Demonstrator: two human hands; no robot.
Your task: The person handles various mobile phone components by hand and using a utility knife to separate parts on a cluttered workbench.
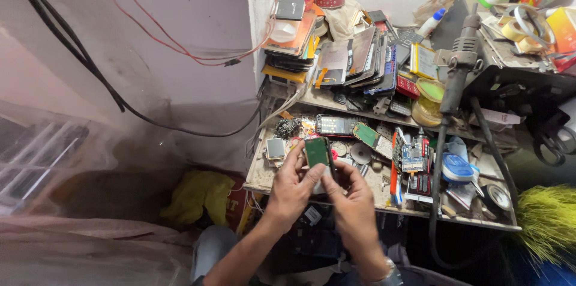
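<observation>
The left hand (pixel 292 185) and the right hand (pixel 353 201) meet in front of the lower shelf, both closed around one small green circuit board (pixel 317 151). The left hand grips the board from its left edge, thumb across the lower face and fingers curled behind; the right hand pinches the lower right edge between thumb and fingertips. The board stands nearly upright, its green face toward the camera, held just above the front edge of the shelf (pixel 336 199). Behind the hands, a grey wall (pixel 150 82) carries a thick black cable (pixel 90 70) running diagonally down toward the shelf, and a thin red wire (pixel 180 52) loops above it. A clear plastic sheet (pixel 54 160) covers the lower left area. The two-level shelf holds a dense layer of parts: on the upper level, a leaning row of phones and phone screens (pixel 354 61); to the right, a grey hot-air tool (pixel 459 64) hangs handle-down with its black hose (pixel 437 190) dropping past the lower level. A yellow cloth (pixel 198 196) lies below the shelf, to the left of the hands. On the lower level, a phone (pixel 335 124) lies flat behind the held board, a blue module board (pixel 413 155) stands to the right, and a roll of tape (pixel 516 29) rests at upper right.
</observation>
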